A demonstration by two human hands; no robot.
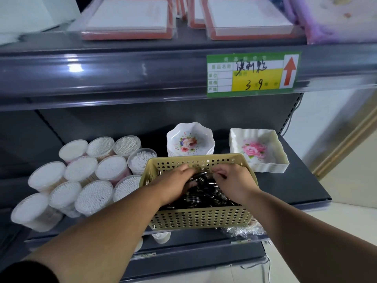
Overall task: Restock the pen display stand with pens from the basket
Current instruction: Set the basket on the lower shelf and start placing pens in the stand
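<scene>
Reaching into the perforated basket (201,218) at lower centre, on the shelf (295,186), your left hand (175,183) and right hand (232,180) curl around dark pens (206,196), gathering. Next, lift a bunch; no display stand shows.

I am looking at a shop: dark metal shelves (142,78) are carrying a handwritten price tag (253,73), tubs of cotton swabs (81,174), stacked floral dishes (259,150) and wrapped notepads (128,17).
</scene>
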